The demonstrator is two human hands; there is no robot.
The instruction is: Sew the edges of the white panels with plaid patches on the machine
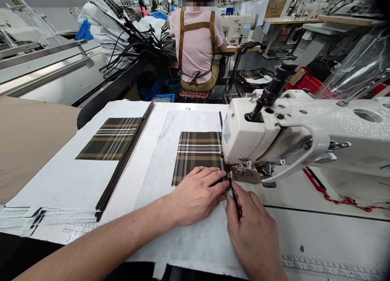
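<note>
A white fabric panel (183,244) with a plaid patch (195,153) lies on the sewing table, its right edge under the head of the sewing machine (248,130). My left hand (198,195) rests flat on the panel over the patch's lower right corner, fingertips close to the presser foot (230,174). Just in front of the foot, my right hand (256,232) pinches a narrow dark fabric strip (234,196) along the panel's edge between thumb and fingers. The needle point and the strip's underside are hidden.
To the left is a stack of similar white panels (61,183) with dark edging. A ruler scale (323,266) runs along the table's front edge. An orange-black cord (344,199) lies right of the machine. Ahead, a person (198,41) sits near a fabric pile (106,29).
</note>
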